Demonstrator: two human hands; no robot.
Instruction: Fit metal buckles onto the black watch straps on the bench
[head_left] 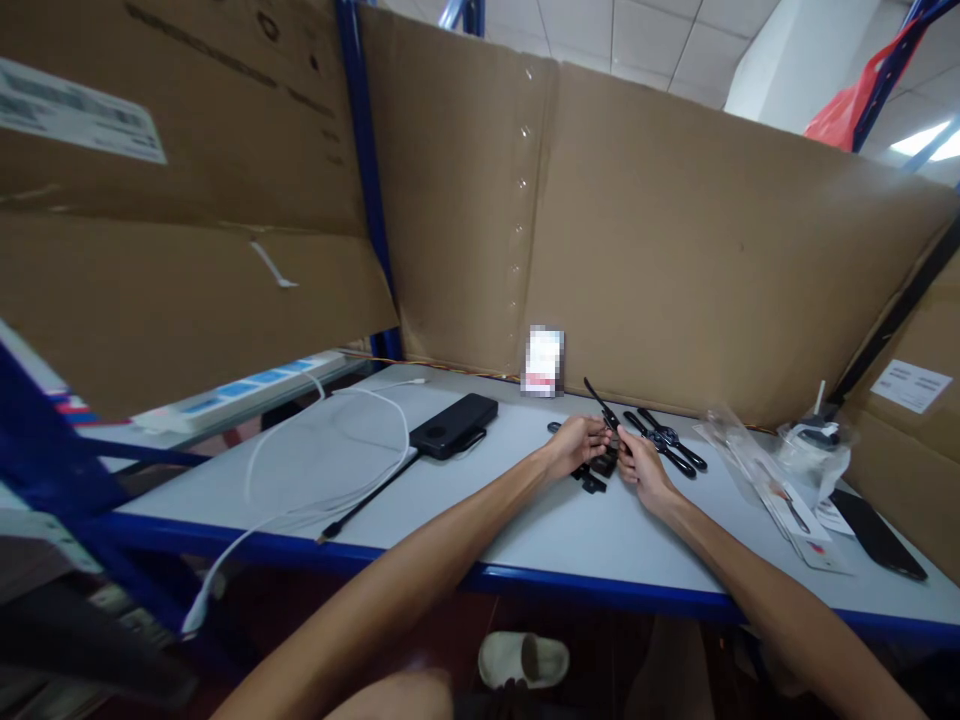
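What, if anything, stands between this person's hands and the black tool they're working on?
Nothing visible does: the right hand holds the black tool, and the left hand is right at it. Dark parts lie below the hands, and two black-handled tools beyond the right hand, neither in between.

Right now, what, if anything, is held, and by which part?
A long, slim black object, by its lower end, in the right hand; the left hand is close by, its hold unclear.
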